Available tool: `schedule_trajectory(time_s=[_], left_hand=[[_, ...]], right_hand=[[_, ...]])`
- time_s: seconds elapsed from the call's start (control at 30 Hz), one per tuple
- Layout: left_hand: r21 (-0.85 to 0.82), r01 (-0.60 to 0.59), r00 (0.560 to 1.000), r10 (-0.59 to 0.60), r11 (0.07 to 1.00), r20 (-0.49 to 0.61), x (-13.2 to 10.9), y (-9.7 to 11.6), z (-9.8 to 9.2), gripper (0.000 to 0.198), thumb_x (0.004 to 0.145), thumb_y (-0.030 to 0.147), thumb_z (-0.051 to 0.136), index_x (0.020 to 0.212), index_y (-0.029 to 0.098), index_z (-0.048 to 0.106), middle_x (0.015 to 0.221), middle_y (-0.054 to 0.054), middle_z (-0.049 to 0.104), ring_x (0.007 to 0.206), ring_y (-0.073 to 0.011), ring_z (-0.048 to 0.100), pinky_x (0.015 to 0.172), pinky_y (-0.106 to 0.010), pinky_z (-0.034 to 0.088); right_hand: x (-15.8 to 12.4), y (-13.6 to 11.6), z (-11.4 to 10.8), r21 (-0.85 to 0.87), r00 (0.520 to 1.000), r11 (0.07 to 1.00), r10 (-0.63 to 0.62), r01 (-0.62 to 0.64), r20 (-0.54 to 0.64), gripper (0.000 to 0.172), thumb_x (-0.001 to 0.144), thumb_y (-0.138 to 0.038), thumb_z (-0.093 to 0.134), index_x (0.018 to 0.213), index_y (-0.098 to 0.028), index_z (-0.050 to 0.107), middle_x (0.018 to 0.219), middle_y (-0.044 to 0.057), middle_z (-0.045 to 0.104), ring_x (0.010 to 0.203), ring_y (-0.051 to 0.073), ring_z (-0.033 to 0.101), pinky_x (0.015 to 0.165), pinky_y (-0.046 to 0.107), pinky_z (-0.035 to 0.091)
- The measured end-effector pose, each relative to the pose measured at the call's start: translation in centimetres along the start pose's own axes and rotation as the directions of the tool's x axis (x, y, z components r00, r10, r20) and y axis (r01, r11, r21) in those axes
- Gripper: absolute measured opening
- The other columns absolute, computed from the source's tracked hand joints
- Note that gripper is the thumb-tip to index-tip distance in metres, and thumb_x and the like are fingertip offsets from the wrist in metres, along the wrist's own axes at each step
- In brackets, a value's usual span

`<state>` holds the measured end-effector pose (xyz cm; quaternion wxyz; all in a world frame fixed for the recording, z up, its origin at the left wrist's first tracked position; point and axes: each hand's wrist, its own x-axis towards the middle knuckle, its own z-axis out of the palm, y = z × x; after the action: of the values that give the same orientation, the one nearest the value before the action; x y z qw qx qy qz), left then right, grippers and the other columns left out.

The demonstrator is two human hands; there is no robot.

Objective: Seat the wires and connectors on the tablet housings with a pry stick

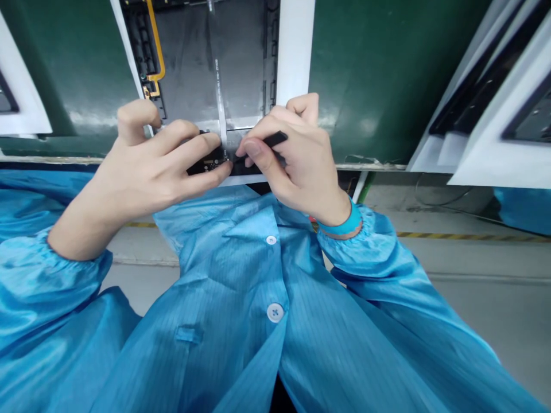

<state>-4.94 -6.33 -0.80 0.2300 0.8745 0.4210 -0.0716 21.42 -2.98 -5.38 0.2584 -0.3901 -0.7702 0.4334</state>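
Note:
An open flat device (241, 63) with a white frame and a dark grey inner plate lies on the green belt in front of me. A thin white ribbon cable (220, 109) runs down its middle to a small black circuit board (210, 163) at the near edge. My left hand (146, 166) rests its stretched fingers on that board, pressing it down. My right hand (293, 155) pinches a slim black stick tool (271, 140), whose tip meets the board where the cable ends.
The green conveyor belt (374, 74) carries more white-framed devices at the left edge (17, 109) and the right (495, 115). A yellow cable (157, 51) runs along the device's left side. My blue coat fills the foreground above a grey floor.

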Motion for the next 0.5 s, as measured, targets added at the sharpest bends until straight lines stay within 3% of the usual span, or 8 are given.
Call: schedule_trajectory(time_s=[0.2,0.37,0.5], left_hand=[[0.186,-0.16,0.979,0.18,0.969,-0.1,-1.2,-1.4,1.0,0.043,0.124,0.024,0.042,0.16,0.037,0.06,0.161,-0.007,0.066,0.14,-0.0221,0.069,0.122,-0.066,0.038],[0.092,-0.086,0.996,0.089,0.992,-0.029,-0.5,-0.6,0.4,0.044,0.125,0.025,0.037,0.156,0.039,0.064,0.162,-0.005,0.067,0.142,-0.0222,0.067,0.122,-0.066,0.035],[0.042,-0.039,0.999,0.04,0.998,-0.027,0.0,-0.3,0.4,0.038,0.126,0.037,0.041,0.144,0.032,0.073,0.161,-0.008,0.067,0.145,-0.032,0.067,0.12,-0.075,0.033]], right_hand=[[0.0,0.0,0.0,-0.004,1.0,1.0,-0.029,0.029,-0.004,0.061,0.11,-0.082,0.031,0.092,-0.039,0.07,0.088,0.004,0.081,0.09,0.032,0.071,0.111,0.061,0.046],[0.4,1.0,0.4,0.037,0.991,0.992,-0.121,0.123,-0.049,0.055,0.106,-0.084,0.041,0.088,-0.039,0.069,0.083,0.003,0.079,0.084,0.032,0.071,0.102,0.06,0.05],[0.5,0.8,0.3,-0.005,0.992,0.992,-0.129,0.129,-0.011,0.062,0.109,-0.084,0.033,0.088,-0.037,0.068,0.088,0.004,0.082,0.09,0.031,0.073,0.104,0.06,0.052]])
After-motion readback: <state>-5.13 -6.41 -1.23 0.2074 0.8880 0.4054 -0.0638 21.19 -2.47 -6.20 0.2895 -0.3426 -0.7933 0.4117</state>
